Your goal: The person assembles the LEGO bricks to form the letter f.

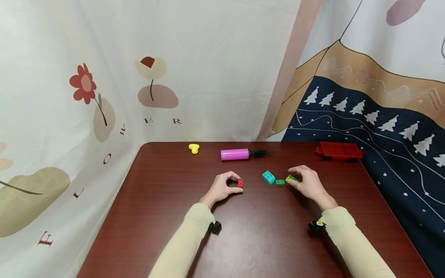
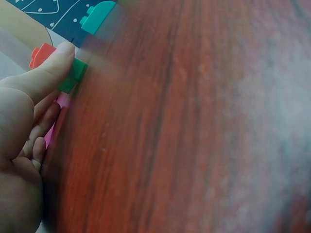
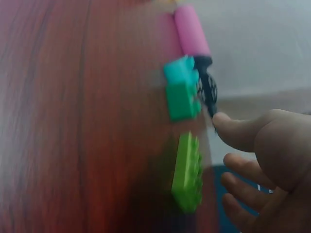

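In the head view my left hand [image 1: 220,188] pinches a red toy brick [image 1: 240,182] between thumb and fingers. Directly beneath the red brick [image 2: 43,54], the left wrist view shows a green brick [image 2: 74,76], apparently joined to it; the thumb covers part of both. My right hand [image 1: 307,183] is beside a lime green brick [image 1: 292,178], thumb and fingers spread. A gap shows between that hand [image 3: 272,170] and the lime brick [image 3: 185,172] in the right wrist view. Left of the lime brick lie a small green brick [image 1: 280,182] and a turquoise brick [image 1: 269,177].
Toward the back of the brown table [image 1: 257,239] lie a pink pump [image 1: 235,154] with a black nozzle and a small yellow piece [image 1: 194,148]. A red toy cart [image 1: 340,150] stands at the back right corner. Printed curtains [image 1: 208,69] hang behind.
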{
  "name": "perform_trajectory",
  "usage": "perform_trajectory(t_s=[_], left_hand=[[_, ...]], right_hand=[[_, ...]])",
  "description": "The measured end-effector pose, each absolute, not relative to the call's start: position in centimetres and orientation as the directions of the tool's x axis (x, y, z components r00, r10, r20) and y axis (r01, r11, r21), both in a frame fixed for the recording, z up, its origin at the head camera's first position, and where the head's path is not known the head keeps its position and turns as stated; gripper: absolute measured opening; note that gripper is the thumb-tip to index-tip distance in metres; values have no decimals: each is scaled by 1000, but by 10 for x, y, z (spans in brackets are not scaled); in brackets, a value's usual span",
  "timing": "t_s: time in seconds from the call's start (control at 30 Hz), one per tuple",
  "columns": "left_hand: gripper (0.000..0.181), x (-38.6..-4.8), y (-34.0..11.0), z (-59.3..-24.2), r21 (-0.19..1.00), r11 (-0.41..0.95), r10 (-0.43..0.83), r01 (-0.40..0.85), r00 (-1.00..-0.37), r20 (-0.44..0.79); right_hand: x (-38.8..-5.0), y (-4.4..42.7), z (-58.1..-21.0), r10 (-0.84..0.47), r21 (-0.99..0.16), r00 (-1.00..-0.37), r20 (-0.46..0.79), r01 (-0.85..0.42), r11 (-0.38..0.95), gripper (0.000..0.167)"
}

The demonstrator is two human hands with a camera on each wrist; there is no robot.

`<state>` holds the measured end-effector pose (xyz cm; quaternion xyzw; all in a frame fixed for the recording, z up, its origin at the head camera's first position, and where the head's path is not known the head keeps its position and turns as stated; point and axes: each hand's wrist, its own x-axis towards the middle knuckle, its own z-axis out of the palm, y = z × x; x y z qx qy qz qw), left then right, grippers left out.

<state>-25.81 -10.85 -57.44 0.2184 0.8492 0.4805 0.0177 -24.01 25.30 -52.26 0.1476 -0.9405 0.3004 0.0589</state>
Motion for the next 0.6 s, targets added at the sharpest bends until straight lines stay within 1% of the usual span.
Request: perform_trajectory(t_s=[0.2, 0.33, 0.43, 0.6], left_hand=[[36, -258, -108, -572, 829, 445, 382, 339, -909, 167], [36, -258, -108, -572, 832, 450, 379, 325, -913, 152], [35, -257, -109, -572, 831, 452, 379, 324, -913, 149], [35, -256, -109, -572, 840, 445, 379, 310, -915, 137]], right_hand=[[-239, 271, -535, -241, -554, -962, 133, -273, 787, 51], [-239, 274, -540, -231, -584, -967, 112, -252, 772, 57], [-240, 274, -543, -223, -601, -968, 110, -244, 761, 60], [-239, 276, -548, -224, -593, -968, 110, -245, 767, 61]])
